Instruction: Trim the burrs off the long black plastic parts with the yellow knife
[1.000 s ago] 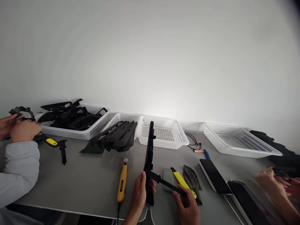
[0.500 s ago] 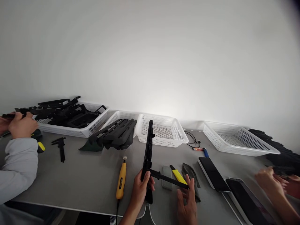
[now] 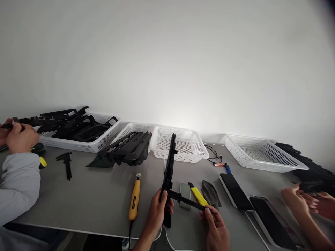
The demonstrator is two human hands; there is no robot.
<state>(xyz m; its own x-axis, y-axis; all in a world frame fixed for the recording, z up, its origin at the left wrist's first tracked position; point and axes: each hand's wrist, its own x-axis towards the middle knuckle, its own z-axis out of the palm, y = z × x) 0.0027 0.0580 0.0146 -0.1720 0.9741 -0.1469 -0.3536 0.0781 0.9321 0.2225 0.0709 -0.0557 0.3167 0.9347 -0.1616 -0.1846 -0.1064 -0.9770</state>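
Note:
My left hand (image 3: 157,211) is closed around the lower part of a long black plastic part (image 3: 169,167), which stands steeply upright above the table's front edge. From it a thin black bar (image 3: 190,201) slants down to the right; I cannot tell whether this is a separate piece. The thumb and fingers of my right hand (image 3: 216,228) pinch the bar's far end. Behind the bar lie a grey block (image 3: 185,195), a yellow utility knife (image 3: 199,196) and a crumpled dark sheet (image 3: 210,192). A yellow rotary tool (image 3: 134,200) with a small disc tip rests left of my left hand.
White baskets (image 3: 201,158) line the wall; one at left holds black plastic frames (image 3: 86,130). Black panels (image 3: 133,150) lean on another. A black caliper (image 3: 67,165) lies left; two dark-screened devices (image 3: 237,191) lie right. Co-workers' hands (image 3: 23,137) work at both sides.
My right hand has turned and closed from spread fingers into a pinch on the bar's end. The upright part has tilted slightly to the right. The view has shifted a little.

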